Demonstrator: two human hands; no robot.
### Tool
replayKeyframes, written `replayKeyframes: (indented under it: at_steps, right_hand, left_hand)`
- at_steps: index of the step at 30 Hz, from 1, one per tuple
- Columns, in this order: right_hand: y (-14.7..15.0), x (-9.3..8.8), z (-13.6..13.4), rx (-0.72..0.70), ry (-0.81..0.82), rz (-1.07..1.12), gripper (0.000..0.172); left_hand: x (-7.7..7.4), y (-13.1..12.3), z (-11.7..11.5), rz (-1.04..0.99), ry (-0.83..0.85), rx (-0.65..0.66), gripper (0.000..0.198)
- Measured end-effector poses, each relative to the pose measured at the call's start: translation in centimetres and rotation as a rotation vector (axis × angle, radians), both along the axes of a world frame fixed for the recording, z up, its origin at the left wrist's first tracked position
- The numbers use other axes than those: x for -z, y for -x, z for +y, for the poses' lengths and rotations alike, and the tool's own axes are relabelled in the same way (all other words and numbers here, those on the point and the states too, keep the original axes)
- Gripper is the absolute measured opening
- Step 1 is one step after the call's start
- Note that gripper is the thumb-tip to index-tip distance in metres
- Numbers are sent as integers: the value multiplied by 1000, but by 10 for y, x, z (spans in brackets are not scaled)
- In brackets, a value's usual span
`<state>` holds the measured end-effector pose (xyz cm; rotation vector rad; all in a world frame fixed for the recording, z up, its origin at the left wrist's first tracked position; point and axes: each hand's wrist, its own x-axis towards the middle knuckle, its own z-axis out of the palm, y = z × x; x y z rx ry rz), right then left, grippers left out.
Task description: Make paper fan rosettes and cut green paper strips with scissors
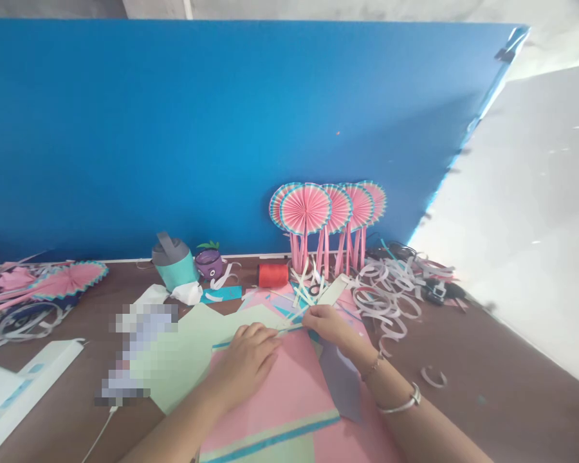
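Observation:
A pink sheet of paper point(289, 373) lies in front of me, with pale and blue bands along its near and far edges. My left hand point(251, 352) rests flat on its far left part, fingers stretched out and side by side. At the far right corner, my right hand point(324, 323) pinches the end of a thin paper strip point(294, 328) that runs along the far edge. The fingertips partly cover that end. Light green paper point(188, 354) and more pink and grey sheets lie underneath. Cut pale strips point(303, 292) are scattered just beyond my right hand.
Several pink pleated paper fans point(305, 209) stand against the blue partition point(197, 128). A red thread spool point(273, 275), a purple pot point(209, 263) and a teal container point(174, 265) line the back. Curled paper strips point(386, 292) pile up at right. A white box point(29, 392) sits at left.

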<state>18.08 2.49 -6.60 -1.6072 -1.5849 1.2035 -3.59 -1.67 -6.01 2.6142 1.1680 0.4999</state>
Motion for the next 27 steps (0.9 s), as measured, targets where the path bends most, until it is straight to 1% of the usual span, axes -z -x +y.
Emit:
replayKeyframes:
  at_steps: [5, 11, 16, 22, 25, 27]
  right_hand:
    - [-2, -3, -1, -33, 52, 20, 13]
    - [-2, 0, 0, -69, 18, -81, 17]
    - [-3, 2, 0, -75, 19, -59, 16]
    - [-2, -3, -2, -74, 21, -46, 16]
    - [-1, -4, -2, -39, 0, -43, 14]
    - [-1, -2, -1, 39, -79, -25, 5]
  left_hand:
    - [2, 1, 0, -4, -5, 16, 26]
    - [-1, 3, -1, -7, -16, 43, 21]
    - [-3, 3, -3, -11, -21, 21, 19]
    - [-1, 3, -2, -31, -12, 59, 18]
    - [1, 3, -2, -21, -31, 67, 20]
    - [1, 2, -2, -2, -47, 73, 22]
